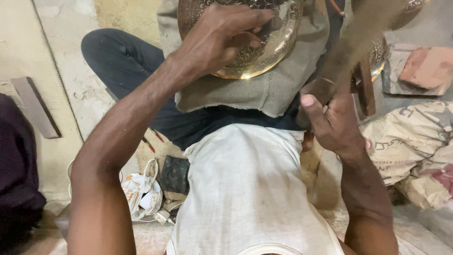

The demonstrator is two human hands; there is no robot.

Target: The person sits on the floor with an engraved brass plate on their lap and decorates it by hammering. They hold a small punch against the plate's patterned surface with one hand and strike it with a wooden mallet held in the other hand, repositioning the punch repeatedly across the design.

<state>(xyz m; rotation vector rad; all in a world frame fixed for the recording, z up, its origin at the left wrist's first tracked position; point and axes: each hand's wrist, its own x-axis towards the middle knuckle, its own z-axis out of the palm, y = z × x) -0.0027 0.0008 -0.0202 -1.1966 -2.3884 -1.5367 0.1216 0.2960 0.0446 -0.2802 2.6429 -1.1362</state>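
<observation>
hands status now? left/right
Left hand: fingers spread, pressing on the engraved brass bowl.
Right hand: closed around a blurred wooden handle.

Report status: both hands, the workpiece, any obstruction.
Left hand pressing down on the engraved round brass bowl over grey cloth. Right hand closed around a motion-blurred wooden handle. No obstruction visible.

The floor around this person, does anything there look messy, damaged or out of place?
Mostly ordinary workshop clutter. A crumpled white bag with a loose white cable lies on the floor by the left arm, and red pencils poke out under the leg. The brass bowl under the left hand looks intact.
</observation>
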